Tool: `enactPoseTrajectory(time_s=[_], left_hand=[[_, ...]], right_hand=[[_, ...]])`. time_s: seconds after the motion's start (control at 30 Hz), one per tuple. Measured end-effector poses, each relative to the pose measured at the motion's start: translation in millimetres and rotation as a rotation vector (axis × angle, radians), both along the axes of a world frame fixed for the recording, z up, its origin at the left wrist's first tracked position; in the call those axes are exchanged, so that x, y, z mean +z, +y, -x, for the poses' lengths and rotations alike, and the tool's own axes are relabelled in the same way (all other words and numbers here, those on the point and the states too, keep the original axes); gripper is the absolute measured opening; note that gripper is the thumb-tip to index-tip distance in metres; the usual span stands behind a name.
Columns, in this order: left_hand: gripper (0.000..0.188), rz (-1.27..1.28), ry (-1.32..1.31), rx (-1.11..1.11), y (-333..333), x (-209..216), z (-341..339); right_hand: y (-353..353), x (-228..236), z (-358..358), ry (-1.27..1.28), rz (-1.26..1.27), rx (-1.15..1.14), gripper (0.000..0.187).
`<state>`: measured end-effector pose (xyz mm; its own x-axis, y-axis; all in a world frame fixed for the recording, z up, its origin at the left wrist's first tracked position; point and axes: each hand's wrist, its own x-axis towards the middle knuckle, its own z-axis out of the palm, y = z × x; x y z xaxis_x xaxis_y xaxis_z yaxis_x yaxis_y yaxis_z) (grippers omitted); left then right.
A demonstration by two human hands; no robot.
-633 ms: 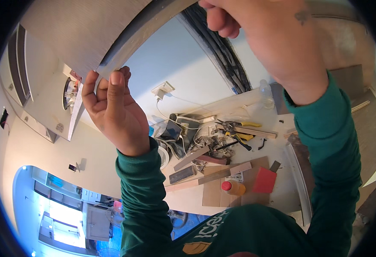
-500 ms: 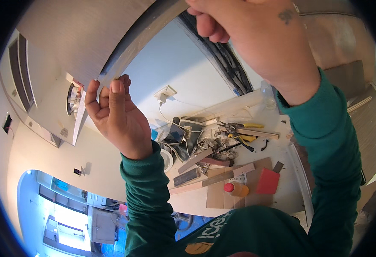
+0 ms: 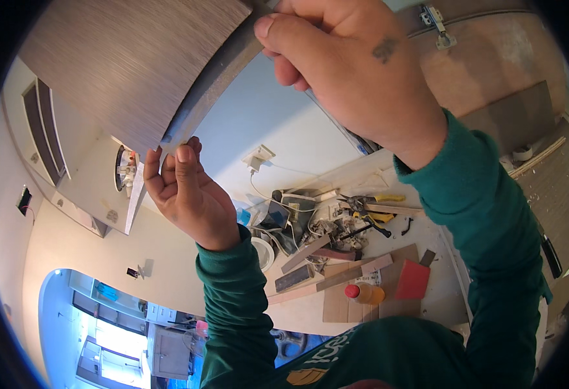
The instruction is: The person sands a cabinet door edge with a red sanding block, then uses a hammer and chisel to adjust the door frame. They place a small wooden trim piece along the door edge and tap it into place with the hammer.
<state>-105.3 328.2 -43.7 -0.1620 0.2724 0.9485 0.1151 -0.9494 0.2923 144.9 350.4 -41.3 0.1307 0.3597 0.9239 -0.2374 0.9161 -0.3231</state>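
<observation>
1. The long, narrow grey strip [image 3: 216, 92] is raised above the table, at the upper left of your view, running along the edge of the broad grey-brown wood-grain panel [image 3: 129, 58].
2. Your left hand [image 3: 197, 201] pinches its lower end between thumb and fingers, index fingertip by the panel's corner; your right hand [image 3: 356, 71] pinches farther up, thumb over it, remaining fingers curled.
3. If either pinch slipped, that end could spring off the edge; uneven pulling could bend the strip.
4. Its long axis slants from upper right to lower left, the lower end pointing at your left fingers; the lens may exaggerate its curve.
5. Beyond it, yellow-handled pliers [image 3: 380, 228] and a red-capped bottle of amber liquid [image 3: 364, 294] are on the pale table [image 3: 395, 243].
</observation>
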Motion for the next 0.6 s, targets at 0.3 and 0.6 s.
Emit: enactPoseTrajectory(time_s=[0.3, 0.6], left_hand=[[0.035, -0.031, -0.014, 0.111, 1, 0, -6], [0.043, -0.054, 0.01, 0.244, 0, -4, -13]], right_hand=[[12, 1, 16, 0.078, 0.059, -0.105, 0.025], [-4, 5, 8, 0.006, 0.251, 0.16, 0.026]])
